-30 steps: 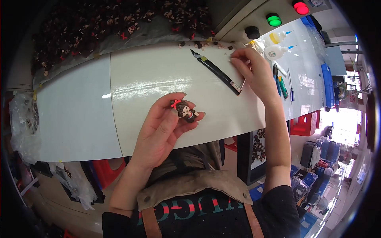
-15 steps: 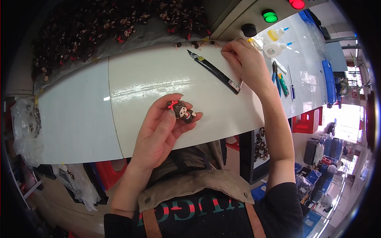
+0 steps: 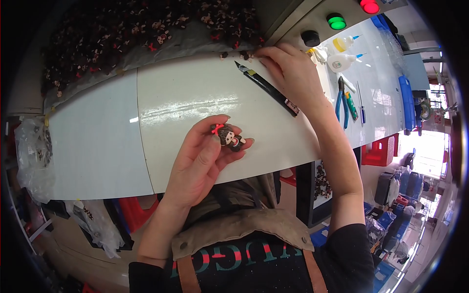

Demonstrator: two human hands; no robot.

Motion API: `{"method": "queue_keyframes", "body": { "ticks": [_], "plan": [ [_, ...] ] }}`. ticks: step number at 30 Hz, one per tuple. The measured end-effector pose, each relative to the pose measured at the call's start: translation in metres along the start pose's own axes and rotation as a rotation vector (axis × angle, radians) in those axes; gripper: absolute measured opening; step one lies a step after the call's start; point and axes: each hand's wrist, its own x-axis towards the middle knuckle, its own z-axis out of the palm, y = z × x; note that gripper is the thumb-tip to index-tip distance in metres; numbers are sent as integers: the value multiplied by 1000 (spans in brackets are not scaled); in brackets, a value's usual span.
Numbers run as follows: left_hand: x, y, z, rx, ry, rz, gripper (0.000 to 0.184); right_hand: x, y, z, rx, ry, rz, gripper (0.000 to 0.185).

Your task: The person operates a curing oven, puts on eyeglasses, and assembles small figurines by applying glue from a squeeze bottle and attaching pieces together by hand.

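Note:
My left hand (image 3: 198,161) holds a small doll figurine (image 3: 230,138) with dark brown hair, a red bow, a pale face and a dark body. Thumb and fingers close round its sides, and the face points up. My right hand (image 3: 297,78) reaches to the far edge of the white table. Its thumb and forefinger come close together beside a few small brown-and-pale pieces (image 3: 244,55); whatever lies between the fingertips is too small to make out. A black utility knife (image 3: 268,89) rests on the table just left of my right wrist, blade toward the far side.
A large heap of similar dark figurines (image 3: 146,34) lies on grey sheeting beyond the table. On the right are glue bottles (image 3: 342,62), pliers (image 3: 342,102), a green-handled tool (image 3: 351,106) and a thin screwdriver (image 3: 361,100). Control buttons (image 3: 336,21) stand above. A tray of pieces (image 3: 322,183) sits below.
My right hand has shifted left along the far edge, over toward the small pieces. The left hand still holds the figurine in much the same pose. The view has moved slightly.

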Motion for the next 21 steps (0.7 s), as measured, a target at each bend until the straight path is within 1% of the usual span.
{"method": "queue_keyframes", "body": {
  "ticks": [4, 10, 13, 16, 19, 21],
  "plan": [
    [0, 0, 0, 7, -10, 5, 39, 1, -2, -1, 5, -26, 12, 14],
    [0, 0, -1, 10, -17, 2, 39, -4, 1, -19, 87, -150, 116, 12],
    [0, 0, -1, 2, -17, 1, 39, -6, 7, -20, 120, -143, 127, 14],
    [0, 0, -2, 2, -19, 3, 39, -2, 4, -22, 111, -134, 79, 14],
    [0, -1, -1, 6, -19, 6, 39, 0, 2, -18, 84, -113, -89, 13],
    [0, 0, -1, 11, -17, 7, 39, 0, 2, -12, 54, -110, -67, 13]
  ]
}}
